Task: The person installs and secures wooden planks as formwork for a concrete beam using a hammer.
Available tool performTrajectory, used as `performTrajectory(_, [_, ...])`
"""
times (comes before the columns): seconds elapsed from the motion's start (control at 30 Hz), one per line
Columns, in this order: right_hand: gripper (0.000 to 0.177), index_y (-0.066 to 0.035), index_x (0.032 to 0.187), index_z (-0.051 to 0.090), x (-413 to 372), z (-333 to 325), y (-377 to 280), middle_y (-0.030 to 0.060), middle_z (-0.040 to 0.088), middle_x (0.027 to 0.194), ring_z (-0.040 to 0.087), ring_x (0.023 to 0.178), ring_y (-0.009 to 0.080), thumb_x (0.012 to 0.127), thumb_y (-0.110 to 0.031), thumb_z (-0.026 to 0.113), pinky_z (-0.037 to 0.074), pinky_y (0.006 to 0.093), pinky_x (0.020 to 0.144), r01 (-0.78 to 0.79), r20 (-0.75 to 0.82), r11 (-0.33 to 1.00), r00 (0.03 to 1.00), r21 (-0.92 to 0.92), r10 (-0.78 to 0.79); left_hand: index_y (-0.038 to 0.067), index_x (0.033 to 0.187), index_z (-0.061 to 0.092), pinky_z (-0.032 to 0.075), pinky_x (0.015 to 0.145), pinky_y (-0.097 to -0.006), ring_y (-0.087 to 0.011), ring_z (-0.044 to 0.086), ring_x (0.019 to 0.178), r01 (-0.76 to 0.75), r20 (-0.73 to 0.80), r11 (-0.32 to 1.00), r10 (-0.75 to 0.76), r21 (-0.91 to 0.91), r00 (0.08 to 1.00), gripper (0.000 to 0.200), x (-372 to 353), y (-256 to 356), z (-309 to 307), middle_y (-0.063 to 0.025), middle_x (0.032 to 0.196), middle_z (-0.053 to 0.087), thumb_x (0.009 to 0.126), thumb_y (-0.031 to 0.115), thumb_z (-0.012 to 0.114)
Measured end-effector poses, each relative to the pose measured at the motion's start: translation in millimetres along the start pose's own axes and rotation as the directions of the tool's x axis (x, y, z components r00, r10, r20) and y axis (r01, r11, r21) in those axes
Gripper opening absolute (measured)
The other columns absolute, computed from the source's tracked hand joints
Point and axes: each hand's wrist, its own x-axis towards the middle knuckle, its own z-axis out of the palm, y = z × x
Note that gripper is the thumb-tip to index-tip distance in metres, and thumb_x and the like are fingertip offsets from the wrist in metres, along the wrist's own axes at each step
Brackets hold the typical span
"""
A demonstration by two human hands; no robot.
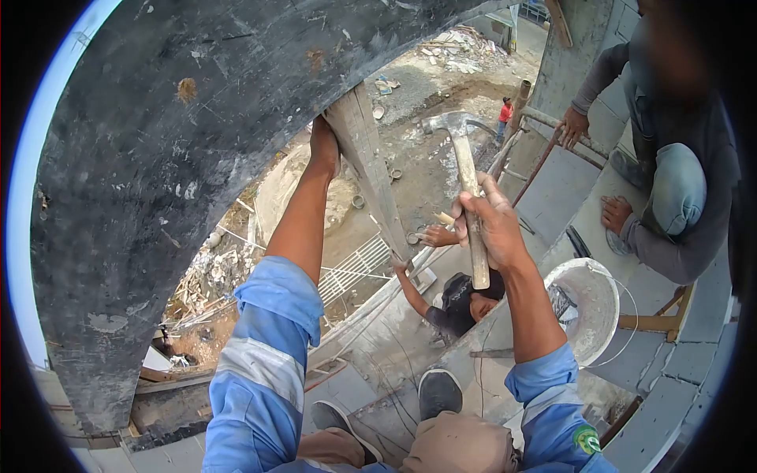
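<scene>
My right hand [498,223] is raised and closed around the pale wooden handle of a claw hammer [467,162]. The hammer's metal head points up and away from me. My left hand [324,147] grips the left edge of a long wooden plank [364,154], just below a large dark panel [181,150]; its fingers are mostly hidden. The plank slants down from the panel's edge. At its lower end, another person's hand [400,266] touches it from below, and that person's other hand [438,236] is stretched out near my hammer hand.
A co-worker [670,181] crouches at the right, one hand on a metal rail. Beside my right forearm stands a white mortar-stained bucket [593,303]. Grey blocks [670,410] lie at lower right. Beyond the edge, the ground [434,158] lies far below, with a person in red [505,113].
</scene>
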Motion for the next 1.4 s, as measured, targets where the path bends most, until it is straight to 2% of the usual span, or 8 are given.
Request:
performTrajectory(0.2, [0.037, -0.008, 0.111, 0.049, 8, -31, -22, -0.0022, 0.047, 0.068, 0.042, 0.049, 0.0058, 0.102, -0.043, 0.044, 0.034, 0.021, 0.041, -0.051, -0.029, 0.974, 0.999, -0.219, 0.046, 0.008, 0.121, 0.048, 0.046, 0.095, -0.0388, -0.0204, 0.058, 0.109, 0.045, -0.118, 0.998, -0.04, 0.032, 0.992, 0.042, 0, -2, 7, -0.0102, 0.12, 0.058, 0.103, 0.038, 0.026])
performTrajectory(0.33, [0.032, -0.008, 0.106, 0.045, 101, -58, -61, -0.001, 0.046, 0.068, 0.043, 0.052, 0.008, 0.101, -0.04, 0.047, 0.037, 0.0227, 0.043, 0.107, -0.181, 0.917, 0.983, 0.383, -0.039, 0.005, 0.12, 0.051, 0.043, 0.097, -0.0378, -0.0201, 0.056, 0.109, 0.036, -0.172, 0.994, -0.018, 0.099, 0.985, 0.043, 2, -4, 7, -0.0107, 0.117, 0.06, 0.103, 0.036, 0.025])
performTrajectory(0.47, [0.031, -0.009, 0.107, 0.046, 101, 14, -94, -0.0016, 0.045, 0.068, 0.042, 0.052, 0.0074, 0.101, -0.039, 0.046, 0.037, 0.0226, 0.043, -0.035, -0.165, 0.922, 0.981, 0.385, 0.106, 0.004, 0.122, 0.052, 0.04, 0.1, -0.0363, -0.0199, 0.055, 0.112, -0.018, -0.178, 0.999, 0.025, 0.039, 0.984, 0.044, -3, -15, 6, -0.0101, 0.121, 0.059, 0.103, 0.034, 0.027])
performTrajectory(0.57, [0.031, -0.009, 0.107, 0.048, 46, 26, -101, -0.0022, 0.045, 0.069, 0.041, 0.052, 0.0065, 0.101, -0.039, 0.046, 0.037, 0.0232, 0.043, -0.043, 0.291, 0.954, 0.947, -0.297, 0.134, 0.003, 0.125, 0.052, 0.04, 0.1, -0.0356, -0.0201, 0.055, 0.113, -0.032, -0.165, 0.997, 0.043, 0.07, 0.985, 0.045, -15, -23, -5, -0.0096, 0.123, 0.059, 0.103, 0.034, 0.027])
performTrajectory(0.83, [0.027, -0.008, 0.101, 0.048, 122, -13, -99, -0.0048, 0.04, 0.064, 0.038, 0.048, 0.0045, 0.104, -0.033, 0.04, 0.038, 0.0215, 0.041, 0.107, -0.252, 0.853, 0.967, 0.511, 0.03, 0.004, 0.131, 0.05, 0.041, 0.101, -0.0333, -0.0185, 0.056, 0.113, 0.05, -0.1, 0.994, -0.059, -0.095, 0.993, 0.048, 8, -20, -8, -0.008, 0.124, 0.059, 0.103, 0.038, 0.03])
performTrajectory(1.03, [0.028, -0.008, 0.101, 0.045, 66, 6, -135, -0.0053, 0.039, 0.065, 0.038, 0.047, 0.0044, 0.104, -0.035, 0.038, 0.038, 0.0205, 0.04, 0.076, 0.311, 0.961, 0.95, -0.265, 0.01, 0.006, 0.137, 0.045, 0.039, 0.103, -0.0329, -0.0188, 0.053, 0.118, -0.068, 0.011, 0.997, 0.068, -0.021, 0.998, 0.048, -28, 26, 17, -0.0073, 0.131, 0.054, 0.103, 0.037, 0.032])
performTrajectory(1.2, [0.029, -0.009, 0.1, 0.046, 121, -33, -104, -0.0053, 0.04, 0.066, 0.038, 0.048, 0.0047, 0.103, -0.037, 0.041, 0.036, 0.0196, 0.041, 0.126, -0.216, 0.829, 0.976, 0.546, -0.006, 0.005, 0.137, 0.044, 0.04, 0.101, -0.034, -0.0178, 0.052, 0.118, -0.003, -0.113, 0.999, 0.009, 0.053, 0.994, 0.05, 16, -33, -27, -0.0069, 0.13, 0.054, 0.103, 0.039, 0.034])
performTrajectory(1.4, [0.033, -0.006, 0.11, 0.047, 50, 32, -114, -0.0054, 0.039, 0.065, 0.037, 0.046, 0.0024, 0.103, -0.038, 0.043, 0.032, 0.0192, 0.037, -0.025, 0.332, 0.983, 0.939, -0.183, 0.085, 0.003, 0.138, 0.042, 0.039, 0.103, -0.0363, -0.0189, 0.051, 0.119, -0.047, 0.098, 0.997, 0.04, 0.069, 0.994, 0.055, -20, 14, -6, -0.0092, 0.132, 0.053, 0.102, 0.045, 0.033])
